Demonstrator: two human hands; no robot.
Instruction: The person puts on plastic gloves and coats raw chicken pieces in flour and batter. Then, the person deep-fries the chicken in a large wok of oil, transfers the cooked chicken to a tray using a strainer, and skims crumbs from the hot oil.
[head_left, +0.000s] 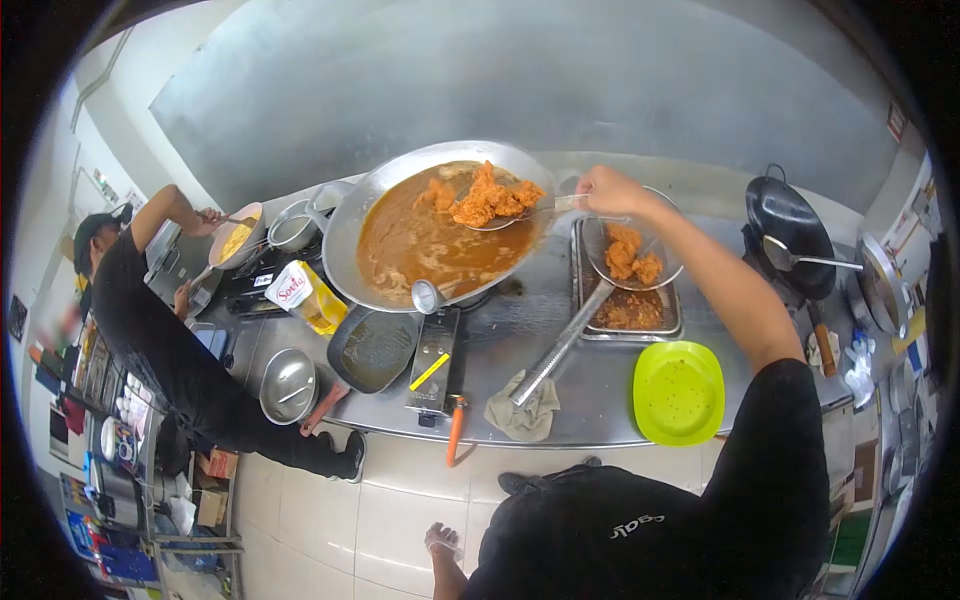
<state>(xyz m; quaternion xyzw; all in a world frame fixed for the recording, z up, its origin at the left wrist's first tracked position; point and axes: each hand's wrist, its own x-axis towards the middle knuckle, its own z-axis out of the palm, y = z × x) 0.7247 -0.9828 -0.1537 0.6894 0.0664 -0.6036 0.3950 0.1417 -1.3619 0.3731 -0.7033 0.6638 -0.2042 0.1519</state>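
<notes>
My right hand (pixel 608 192) is closed on the handle of a skimmer (pixel 545 210), held over the right side of a large metal pan (pixel 338 240) of brown, bubbling oil. Orange-brown fried pieces (pixel 488 200) lie on the skimmer, and another piece (pixel 436 196) is beside them at the oil. Below my right hand, a round strainer (pixel 668 262) holds several fried pieces (pixel 630 255) and rests over a rectangular tray (pixel 640 338). My left hand (pixel 441 540) hangs low in front of the counter, away from the pan; its fingers look curled but are blurred.
A co-worker (pixel 150 310) stands at the left, holding a bowl (pixel 237 237). On the counter are a green plate (pixel 678 392), a cloth (pixel 524 408), a square pan (pixel 373 348), a yellow bag (pixel 308 297) and a metal bowl (pixel 289 386). A black wok (pixel 790 225) is at the right.
</notes>
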